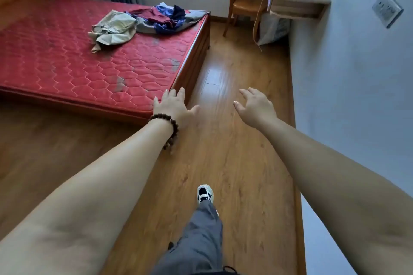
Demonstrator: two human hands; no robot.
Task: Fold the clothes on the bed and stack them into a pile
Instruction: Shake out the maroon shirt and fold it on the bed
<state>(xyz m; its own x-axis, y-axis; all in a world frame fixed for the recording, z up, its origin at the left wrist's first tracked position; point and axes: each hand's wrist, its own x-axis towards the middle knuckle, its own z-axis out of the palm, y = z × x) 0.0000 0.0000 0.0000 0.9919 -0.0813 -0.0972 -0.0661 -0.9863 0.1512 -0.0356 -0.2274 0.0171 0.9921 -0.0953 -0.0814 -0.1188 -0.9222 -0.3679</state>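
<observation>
wooden floor, red bed (67, 56); left hand (173, 107) and right hand (254, 107) empty, fingers spread; approach clothes (143, 21), take one garment first.

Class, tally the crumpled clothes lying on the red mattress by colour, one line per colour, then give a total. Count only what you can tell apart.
Beige: 1
Grey: 1
Maroon: 1
Blue: 1
Dark navy: 1
Total: 5, though the tangled heap may hide more.
</observation>
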